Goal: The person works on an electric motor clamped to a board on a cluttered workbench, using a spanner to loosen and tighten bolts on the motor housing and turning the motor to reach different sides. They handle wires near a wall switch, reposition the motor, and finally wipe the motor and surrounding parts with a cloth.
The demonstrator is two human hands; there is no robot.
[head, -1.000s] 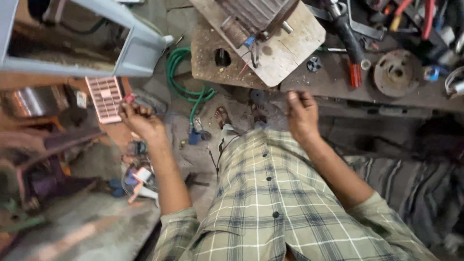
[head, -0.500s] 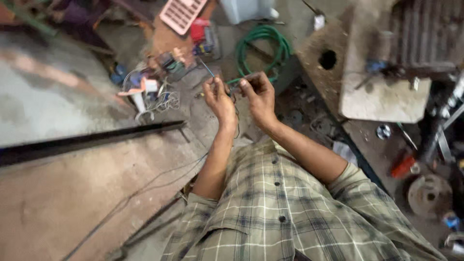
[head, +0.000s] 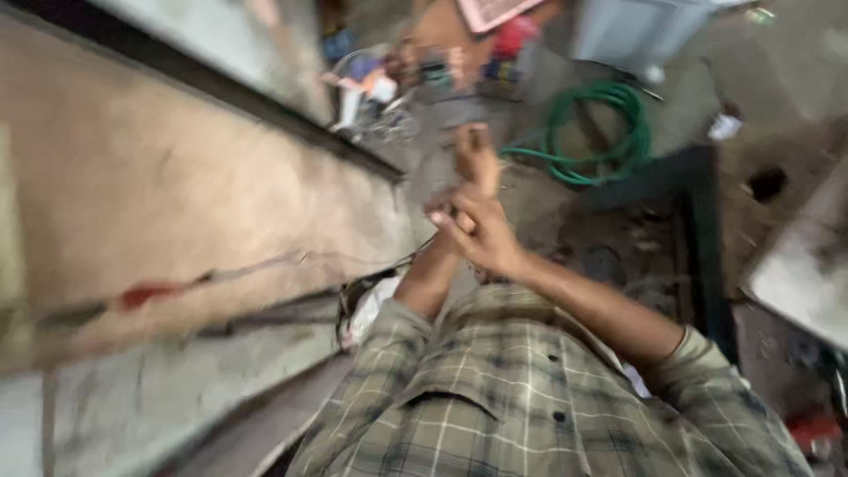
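Observation:
The picture is blurred by motion. My two hands meet in the middle of the view, above a grimy floor. My left hand (head: 477,157) reaches upward with its fingers held together. My right hand (head: 480,234) lies across the left wrist, fingers curled. Whether either hand holds something small is lost in the blur. Both arms come out of the sleeves of my checked shirt (head: 530,397) at the bottom.
A coiled green hose (head: 605,132) lies just right of the hands. A heap of small parts and wires (head: 380,88) sits up left, beside a dark metal bar (head: 265,106) edging a pale worn slab (head: 177,221). A grey-blue box (head: 636,35) stands at the top.
The view has swung left and blurred. My hands, apart a second ago, came together on a small thin piece and now press closer, the right one over the left wrist.

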